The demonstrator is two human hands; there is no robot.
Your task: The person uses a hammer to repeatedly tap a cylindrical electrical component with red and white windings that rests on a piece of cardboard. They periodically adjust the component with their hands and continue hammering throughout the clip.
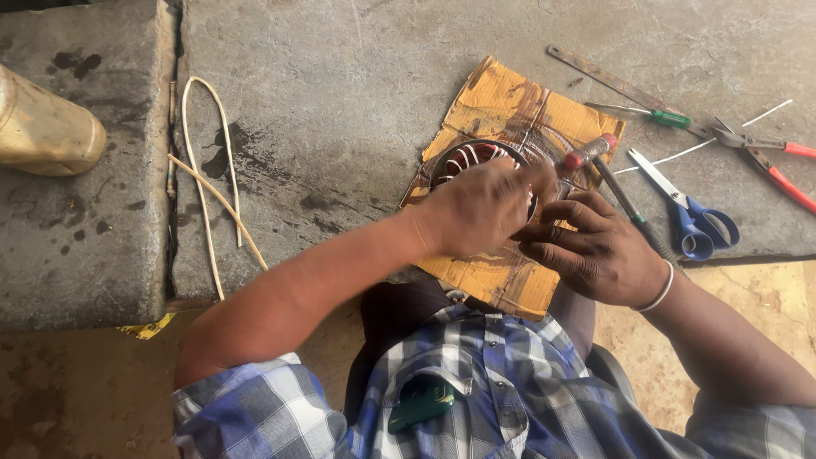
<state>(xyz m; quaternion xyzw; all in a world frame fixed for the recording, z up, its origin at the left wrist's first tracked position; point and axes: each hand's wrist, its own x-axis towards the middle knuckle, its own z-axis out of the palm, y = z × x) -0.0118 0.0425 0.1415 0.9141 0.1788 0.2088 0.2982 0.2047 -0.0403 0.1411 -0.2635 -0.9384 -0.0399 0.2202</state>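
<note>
A round motor stator (470, 158) with reddish copper windings and white sleeving sits on a torn piece of brown cardboard (501, 102) on the concrete floor. My left hand (480, 206) lies over the stator's near side, fingers curled onto the windings. My right hand (595, 248) is just to its right, fingers bent toward the stator's edge and touching the left hand's fingertips. What the fingers pinch is hidden. A white band circles my right wrist.
To the right lie a red-handled screwdriver (591, 150), a dark rod (629, 206), blue-handled scissors (693, 217), a green-handled screwdriver (659, 116), red-handled pliers (769, 161) and a flat metal strip (612, 81). White sleeving loops (208, 161) lie left; a tan container (42, 127) stands far left.
</note>
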